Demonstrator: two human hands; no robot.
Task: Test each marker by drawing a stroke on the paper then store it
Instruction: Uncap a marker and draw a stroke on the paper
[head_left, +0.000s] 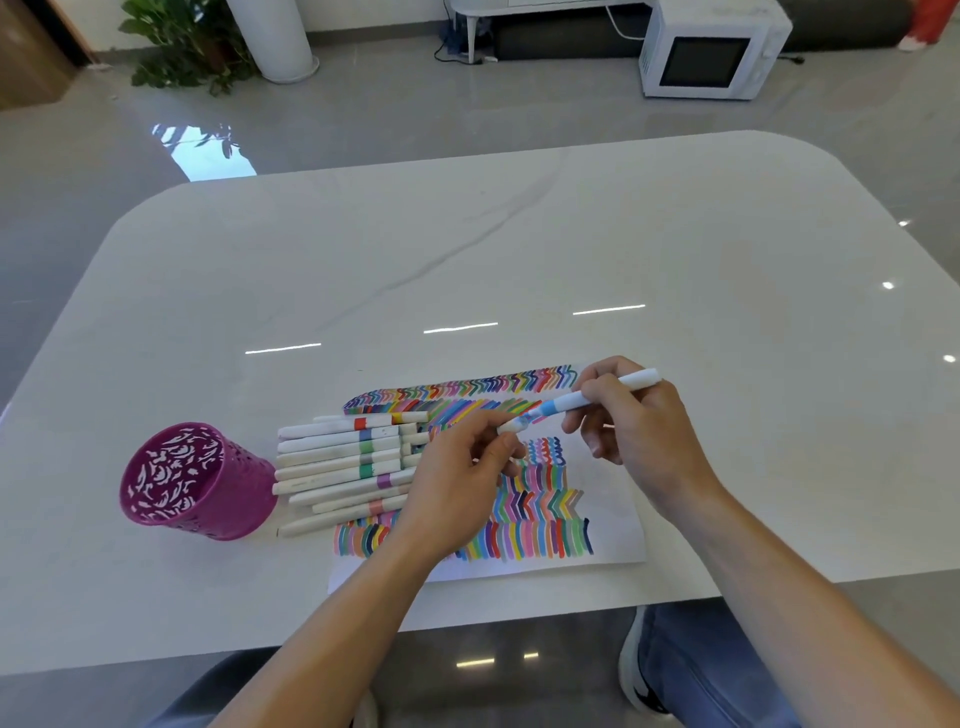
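Note:
My right hand (636, 441) grips the white barrel of a light-blue marker (576, 400) held above the paper (608, 519). My left hand (457, 478) pinches the marker's cap end (514, 426) between thumb and fingertips. The paper lies on the white table and is covered with rows of coloured strokes. Several white markers (343, 467) with coloured bands lie side by side just left of the paper. A purple perforated pen holder (192, 483) stands to their left, and nothing shows inside it.
The white marble table (467, 260) has rounded corners and its front edge runs close to my knees. On the floor beyond it stand a white microwave (706, 52), a potted plant (182, 47) and a white column base (275, 41).

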